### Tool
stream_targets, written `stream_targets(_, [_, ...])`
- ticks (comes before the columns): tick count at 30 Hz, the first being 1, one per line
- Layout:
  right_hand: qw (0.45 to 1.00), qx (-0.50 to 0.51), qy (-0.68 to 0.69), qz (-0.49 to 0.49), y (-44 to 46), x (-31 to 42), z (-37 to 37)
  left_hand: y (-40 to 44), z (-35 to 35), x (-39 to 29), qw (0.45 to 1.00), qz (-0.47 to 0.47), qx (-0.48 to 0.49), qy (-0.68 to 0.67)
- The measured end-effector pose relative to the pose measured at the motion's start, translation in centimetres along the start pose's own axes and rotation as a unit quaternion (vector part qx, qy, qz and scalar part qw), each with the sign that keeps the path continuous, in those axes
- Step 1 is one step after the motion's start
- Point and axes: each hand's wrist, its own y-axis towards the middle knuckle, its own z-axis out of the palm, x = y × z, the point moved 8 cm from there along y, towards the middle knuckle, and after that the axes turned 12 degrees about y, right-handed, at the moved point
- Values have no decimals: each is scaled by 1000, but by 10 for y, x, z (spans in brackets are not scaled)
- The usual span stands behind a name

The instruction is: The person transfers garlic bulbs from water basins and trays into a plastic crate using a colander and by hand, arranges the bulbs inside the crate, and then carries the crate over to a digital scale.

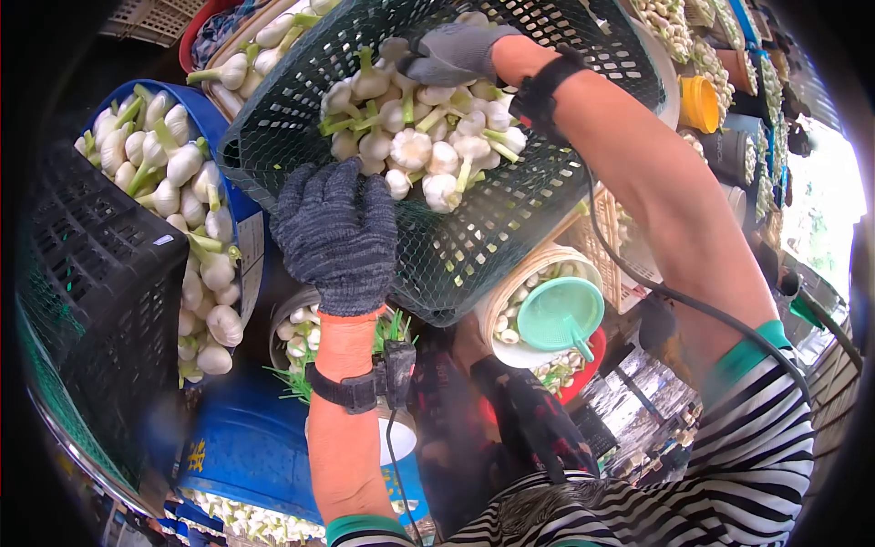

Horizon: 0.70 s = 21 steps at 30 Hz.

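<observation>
Laid palm-down at the near left edge of the heap with the left hand (335,235), in a dark knit glove: fingers slightly bent, tips against or just beside the garlic bulbs (410,149). Palm side hidden, so cannot tell of a closed grip there. Bent over the far side of the same heap with the right hand (458,55), in a plainer grey glove: fingertips partly lost among the bulbs, with no telling between a hold and a mere touch.

Gathered in a loose pile between both gloves, green stems attached, inside the dark green crate (538,211), with netting (436,260) along its near side. Judged from the pose, step in hand: working the pile with both hands, inside the crate. Called for next, by the look of it: a closer curl of fingers round chosen bulbs, with stems clear of the mesh.

Farther out, to the left: a blue tub (247,204) of more bulbs, and beside it a black crate (87,264). Near right of the netting: a white bucket (524,355) with a mint-green sieve (558,313) in its mouth, just beside a red basin (584,377)
</observation>
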Motion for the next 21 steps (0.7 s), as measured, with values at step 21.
stream_targets(21, [847, -401, 339, 80, -242, -146, -74, -108, 54, 96, 954, -213, 125, -168])
